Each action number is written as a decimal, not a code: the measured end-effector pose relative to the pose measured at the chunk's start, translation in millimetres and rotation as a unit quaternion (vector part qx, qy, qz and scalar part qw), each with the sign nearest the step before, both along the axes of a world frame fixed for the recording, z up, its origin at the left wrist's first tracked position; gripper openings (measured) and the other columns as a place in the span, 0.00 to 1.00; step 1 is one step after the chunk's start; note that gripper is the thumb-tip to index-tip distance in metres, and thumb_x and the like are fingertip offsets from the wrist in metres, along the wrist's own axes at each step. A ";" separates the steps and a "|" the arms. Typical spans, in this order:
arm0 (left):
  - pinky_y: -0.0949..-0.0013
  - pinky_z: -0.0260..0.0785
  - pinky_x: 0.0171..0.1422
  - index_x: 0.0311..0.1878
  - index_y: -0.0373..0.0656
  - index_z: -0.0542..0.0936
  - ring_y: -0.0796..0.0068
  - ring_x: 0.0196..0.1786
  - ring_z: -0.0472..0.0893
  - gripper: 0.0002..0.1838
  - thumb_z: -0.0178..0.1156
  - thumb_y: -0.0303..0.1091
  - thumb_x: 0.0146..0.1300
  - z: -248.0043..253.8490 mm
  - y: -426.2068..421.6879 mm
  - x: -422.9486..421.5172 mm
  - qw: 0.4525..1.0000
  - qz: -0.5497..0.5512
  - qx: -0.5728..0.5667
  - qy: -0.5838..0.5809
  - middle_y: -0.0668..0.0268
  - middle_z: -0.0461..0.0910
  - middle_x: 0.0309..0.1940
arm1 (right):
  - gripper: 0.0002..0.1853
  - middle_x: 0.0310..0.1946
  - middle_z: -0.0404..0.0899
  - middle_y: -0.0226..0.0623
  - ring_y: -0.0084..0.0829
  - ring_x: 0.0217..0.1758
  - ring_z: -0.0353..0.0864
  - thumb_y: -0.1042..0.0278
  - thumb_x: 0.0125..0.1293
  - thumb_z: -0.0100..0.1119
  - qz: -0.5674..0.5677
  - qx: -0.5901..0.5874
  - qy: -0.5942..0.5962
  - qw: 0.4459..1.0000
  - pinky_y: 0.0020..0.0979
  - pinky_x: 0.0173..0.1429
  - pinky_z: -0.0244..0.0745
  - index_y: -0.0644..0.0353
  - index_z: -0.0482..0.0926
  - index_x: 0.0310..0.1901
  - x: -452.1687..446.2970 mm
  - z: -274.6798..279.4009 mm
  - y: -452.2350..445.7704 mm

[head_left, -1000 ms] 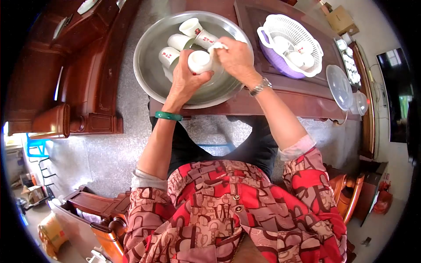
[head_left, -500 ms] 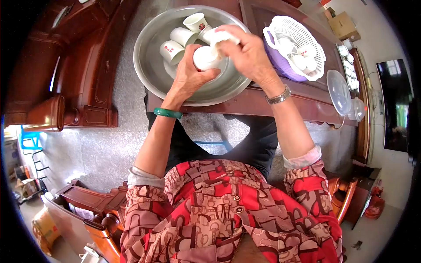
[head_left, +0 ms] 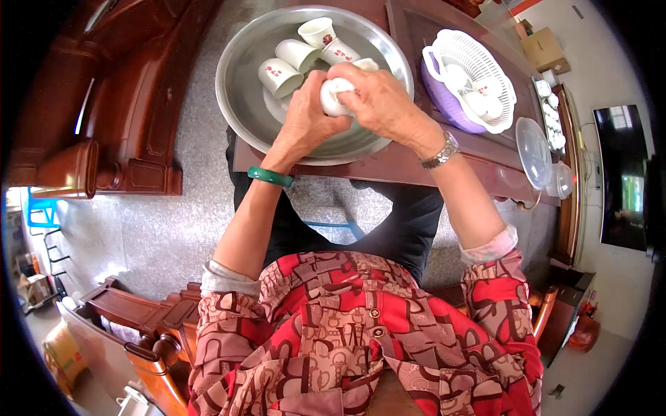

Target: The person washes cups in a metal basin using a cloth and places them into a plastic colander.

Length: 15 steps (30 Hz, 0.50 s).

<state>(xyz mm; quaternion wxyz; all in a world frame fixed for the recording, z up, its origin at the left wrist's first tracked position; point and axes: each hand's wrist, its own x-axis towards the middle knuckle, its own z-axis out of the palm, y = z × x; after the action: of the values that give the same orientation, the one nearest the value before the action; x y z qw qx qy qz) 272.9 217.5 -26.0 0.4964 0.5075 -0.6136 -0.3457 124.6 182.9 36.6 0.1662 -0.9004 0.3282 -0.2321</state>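
Over the metal basin (head_left: 239,118), my left hand (head_left: 305,118) is closed around a small white cup (head_left: 331,104). My right hand (head_left: 390,107) presses a white cloth (head_left: 365,64) against that cup, its fingers bent over the rim side. Much of the cup and cloth is hidden by the fingers. Inside the basin lie several white cups with red prints, among them one cup (head_left: 280,76) on its side at the left and another cup (head_left: 317,32) at the far side. Shallow water seems to cover the basin's bottom.
Right of the basin on the dark wooden table (head_left: 472,154) stands a white strainer basket (head_left: 501,125) in a purple bowl (head_left: 440,104), with white cups inside. A clear plastic lid (head_left: 534,152) is near the table's right end. A wooden cabinet (head_left: 132,104) stands at the left.
My right hand has come down and closer to my left hand, bringing the cloth onto the cup. The cup is turned and more covered by fingers. The view has shifted slightly.
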 end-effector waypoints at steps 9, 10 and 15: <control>0.53 0.69 0.47 0.47 0.38 0.70 0.46 0.41 0.78 0.29 0.67 0.32 0.37 0.6 0.2 0.2 0.999 0.022 -0.002 -0.035 0.48 0.78 0.36 | 0.12 0.28 0.79 0.44 0.37 0.33 0.79 0.67 0.59 0.55 -0.051 0.096 0.029 0.994 0.35 0.38 0.70 0.62 0.73 0.42 6.3 6.5 -18.1; 0.53 0.69 0.47 0.47 0.37 0.70 0.45 0.41 0.78 0.30 0.67 0.32 0.37 0.7 0.7 0.3 0.999 0.029 -0.003 -0.040 0.48 0.78 0.36 | 0.12 0.28 0.79 0.42 0.30 0.31 0.78 0.65 0.59 0.57 -0.054 0.122 0.015 0.991 0.31 0.37 0.70 0.63 0.75 0.40 5.1 4.3 -18.9; 0.53 0.70 0.48 0.46 0.35 0.70 0.45 0.42 0.78 0.29 0.67 0.32 0.37 1.5 0.9 1.6 0.999 0.026 0.018 -0.041 0.47 0.78 0.36 | 0.14 0.22 0.80 0.41 0.37 0.26 0.80 0.55 0.56 0.61 -0.091 0.132 -0.057 0.985 0.34 0.35 0.72 0.57 0.83 0.36 -7.2 -3.9 -20.9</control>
<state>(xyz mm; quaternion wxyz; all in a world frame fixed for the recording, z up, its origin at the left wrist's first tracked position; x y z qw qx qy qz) 274.5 218.4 -24.4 0.4703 0.5459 -0.6137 -0.3227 117.4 162.0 32.7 0.2799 -0.8223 0.4266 -0.2521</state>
